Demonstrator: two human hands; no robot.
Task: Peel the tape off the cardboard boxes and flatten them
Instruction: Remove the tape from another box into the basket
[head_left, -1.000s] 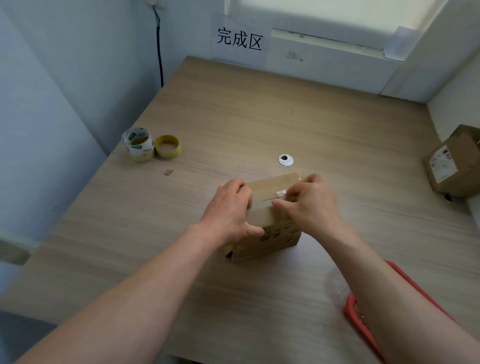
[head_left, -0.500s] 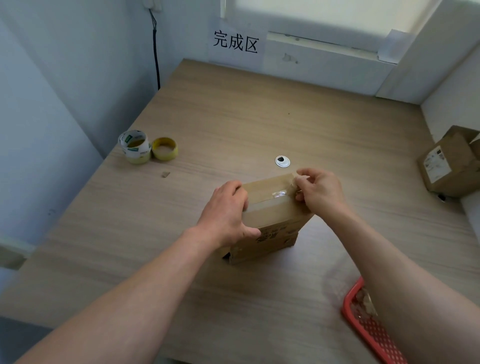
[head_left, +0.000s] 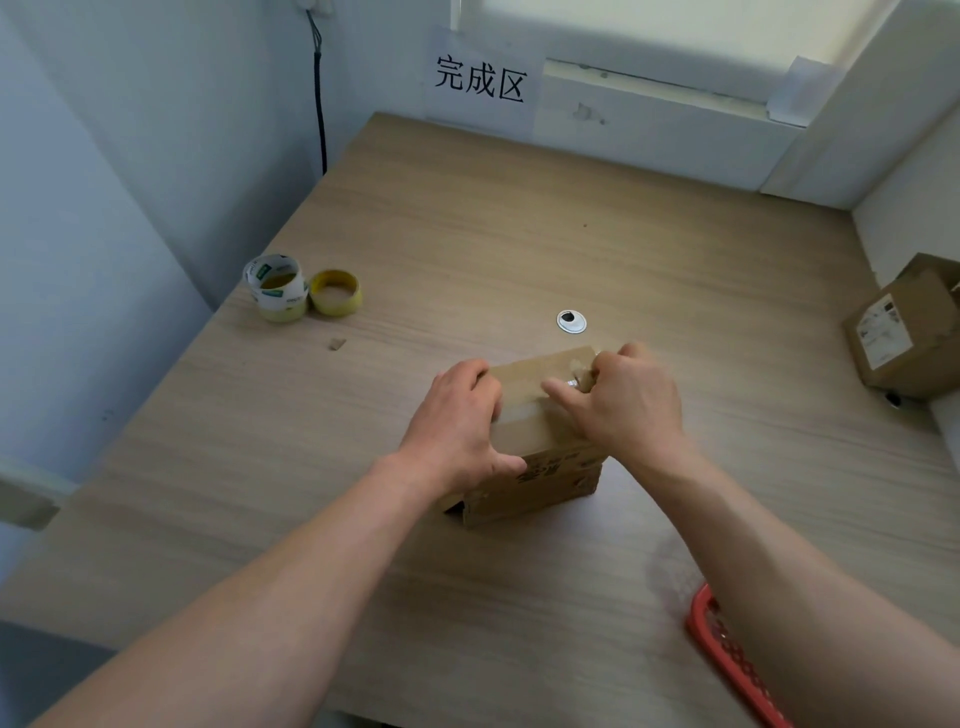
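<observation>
1. Pinching now: your right hand (head_left: 623, 410) has its fingers curled round the lifted end of the clear glossy packing tape (head_left: 575, 370) at the far right corner of the small brown cardboard box (head_left: 545, 478), with the index finger laid along the top.
2. Your left hand (head_left: 457, 431) clamps the box's left side, fingers over the top edge and thumb on the near face. The hands are apart, with the box top between them.
3. The box stands near the middle of the pale wooden table (head_left: 467, 234), just this side of the small white round grommet (head_left: 571, 321).
4. It looks light and thin-walled, so expect it to slide or dent. Brace it at the edges, where the board is stiffest.
5. The tape looks thin and likely to split. Take it across its full width, close to the cardboard.
6. Your right hand hides the spot where the tape leaves the board, so how much is free can't be told.
7. The underside seam is out of sight. The dark gap at the box's lower left corner is too small to read.
8. Out left, two yellowish tape rolls (head_left: 278, 288) sit touching.
9. At the right edge a second brown cardboard box (head_left: 904, 338) is cut off by the frame.
10. The red mesh basket (head_left: 727, 654) is mostly hidden behind your right forearm.
</observation>
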